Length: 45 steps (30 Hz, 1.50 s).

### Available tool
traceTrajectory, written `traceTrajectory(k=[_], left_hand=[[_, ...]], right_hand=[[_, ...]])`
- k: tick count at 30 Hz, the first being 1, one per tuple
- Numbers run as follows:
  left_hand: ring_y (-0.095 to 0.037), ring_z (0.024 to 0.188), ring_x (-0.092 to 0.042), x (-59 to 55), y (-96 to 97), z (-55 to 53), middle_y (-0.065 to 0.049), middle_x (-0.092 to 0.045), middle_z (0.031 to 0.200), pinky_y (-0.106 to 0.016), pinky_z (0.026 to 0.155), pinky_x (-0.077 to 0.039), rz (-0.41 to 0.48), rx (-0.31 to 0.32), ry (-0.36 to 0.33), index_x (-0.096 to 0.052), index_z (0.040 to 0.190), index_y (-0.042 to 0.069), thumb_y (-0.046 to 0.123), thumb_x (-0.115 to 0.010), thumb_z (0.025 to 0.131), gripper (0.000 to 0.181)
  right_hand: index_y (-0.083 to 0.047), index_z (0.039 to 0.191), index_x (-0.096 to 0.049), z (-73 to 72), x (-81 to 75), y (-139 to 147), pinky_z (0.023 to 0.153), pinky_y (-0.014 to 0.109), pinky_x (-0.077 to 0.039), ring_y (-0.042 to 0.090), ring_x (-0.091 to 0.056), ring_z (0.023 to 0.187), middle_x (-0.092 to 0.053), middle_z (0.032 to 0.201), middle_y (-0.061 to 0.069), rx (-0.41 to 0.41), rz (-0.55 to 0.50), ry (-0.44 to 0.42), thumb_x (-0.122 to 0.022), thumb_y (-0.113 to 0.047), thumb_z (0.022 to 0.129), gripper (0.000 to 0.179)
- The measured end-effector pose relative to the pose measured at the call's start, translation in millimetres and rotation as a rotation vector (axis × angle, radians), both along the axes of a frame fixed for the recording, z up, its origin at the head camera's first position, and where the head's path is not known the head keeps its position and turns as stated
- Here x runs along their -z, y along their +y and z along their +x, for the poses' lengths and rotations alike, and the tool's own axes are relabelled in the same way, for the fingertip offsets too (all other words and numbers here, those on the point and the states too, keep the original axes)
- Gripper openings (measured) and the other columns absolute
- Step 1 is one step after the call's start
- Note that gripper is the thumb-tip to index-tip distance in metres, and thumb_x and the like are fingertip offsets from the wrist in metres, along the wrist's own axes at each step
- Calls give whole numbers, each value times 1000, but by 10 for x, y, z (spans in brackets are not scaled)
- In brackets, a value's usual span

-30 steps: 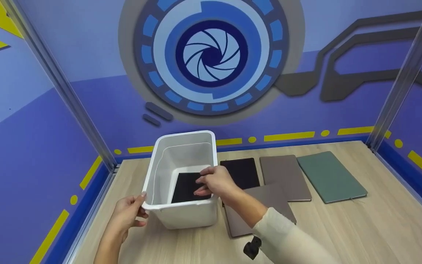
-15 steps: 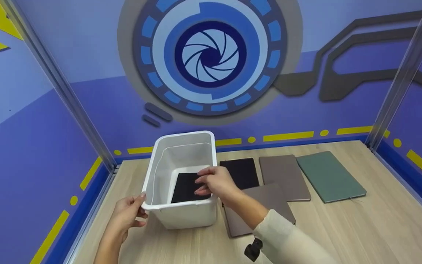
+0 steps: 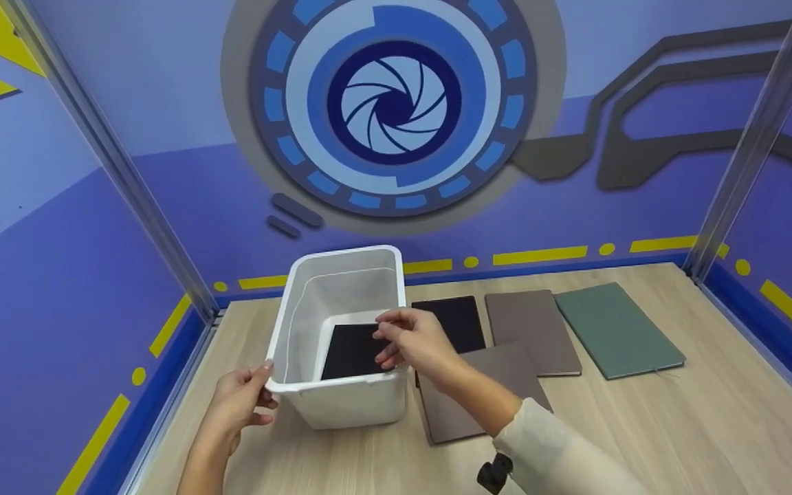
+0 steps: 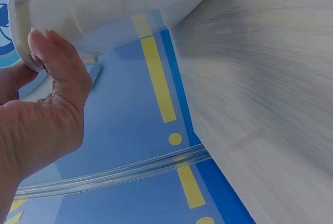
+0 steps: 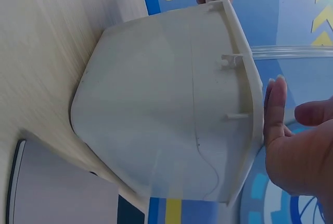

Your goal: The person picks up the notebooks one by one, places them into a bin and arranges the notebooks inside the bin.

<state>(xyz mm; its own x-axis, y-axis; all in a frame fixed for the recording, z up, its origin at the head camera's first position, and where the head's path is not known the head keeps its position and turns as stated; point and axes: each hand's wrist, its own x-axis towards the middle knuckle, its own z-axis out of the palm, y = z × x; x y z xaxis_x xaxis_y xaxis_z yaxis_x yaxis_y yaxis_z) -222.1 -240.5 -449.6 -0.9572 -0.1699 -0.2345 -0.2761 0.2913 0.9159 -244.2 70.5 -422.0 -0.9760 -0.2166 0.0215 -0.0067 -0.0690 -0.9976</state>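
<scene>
A white plastic bin [image 3: 351,407] stands on the table, with a black notebook [image 3: 351,352] lying at its bottom. My left hand [image 3: 238,400] pinches the rim at the near left corner; in the left wrist view, that hand [image 4: 54,91] has its thumb and fingers on either side of the rim. Over the bin's right rim is my right hand [image 3: 422,344], fingers loosely bent and holding nothing. The right wrist view shows the same hand [image 5: 296,143] just above the rim, thumb apart from the fingers.
Right of the bin lie another black notebook [image 3: 447,316], a brownish-grey notebook [image 3: 533,330] and a green one [image 3: 619,330]. A second brownish-grey notebook [image 3: 461,409] lies nearer, partly under my right forearm. A blue printed wall [image 3: 478,234] rises close behind the bin.
My right hand has drawn back slightly to the right, away from the middle of the bin's opening. My left hand stays on the rim, and the black notebook inside has not moved.
</scene>
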Motion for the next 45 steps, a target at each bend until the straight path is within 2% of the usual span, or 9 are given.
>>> traceTrajectory(k=[6,10,20,31,40,45], left_hand=[[-17,72,-64,-1,-11,10,-4,-61,78,-27,56,-60,11,3,16,-64,99,1,32,-56,112,35],[-16,71,-64,3,-10,14,-3,-60,76,-26,54,-59,20,0,28,-64,94,2,31,-58,111,34],[-16,73,-64,30,-53,19,-4,-62,77,-27,56,-60,24,-18,-4,-64,96,3,33,-58,111,35],[-16,72,-64,36,-44,0,-5,-63,79,-27,56,-60,43,-11,5,-63,95,3,33,-58,111,34],[-16,71,-64,32,-18,1,-3,-62,78,-26,55,-59,58,-1,19,-64,95,3,31,-57,111,33],[-16,71,-64,54,-22,-12,-3,-62,79,-26,54,-59,61,1,19,-65,99,2,30,-57,111,32]], right_hand=[[4,127,-66,28,-46,200,61,25,-62,14,-72,68,-73,106,17,58,9,66,-58,-11,108,25],[5,127,-65,43,-14,395,60,25,-62,12,-70,67,-72,103,16,69,37,88,-59,-11,109,26],[3,130,-65,120,263,973,67,29,-65,17,-73,74,-74,106,20,147,181,83,-58,-15,110,28],[5,129,-65,122,569,1474,68,30,-65,18,-73,74,-75,97,4,247,295,22,-60,-17,110,30],[9,135,-60,62,911,1761,64,33,-64,20,-69,76,-69,113,21,315,407,-50,-59,-11,108,34],[6,140,-58,17,1073,1913,62,35,-60,21,-68,80,-68,116,19,360,519,-93,-60,-17,107,40]])
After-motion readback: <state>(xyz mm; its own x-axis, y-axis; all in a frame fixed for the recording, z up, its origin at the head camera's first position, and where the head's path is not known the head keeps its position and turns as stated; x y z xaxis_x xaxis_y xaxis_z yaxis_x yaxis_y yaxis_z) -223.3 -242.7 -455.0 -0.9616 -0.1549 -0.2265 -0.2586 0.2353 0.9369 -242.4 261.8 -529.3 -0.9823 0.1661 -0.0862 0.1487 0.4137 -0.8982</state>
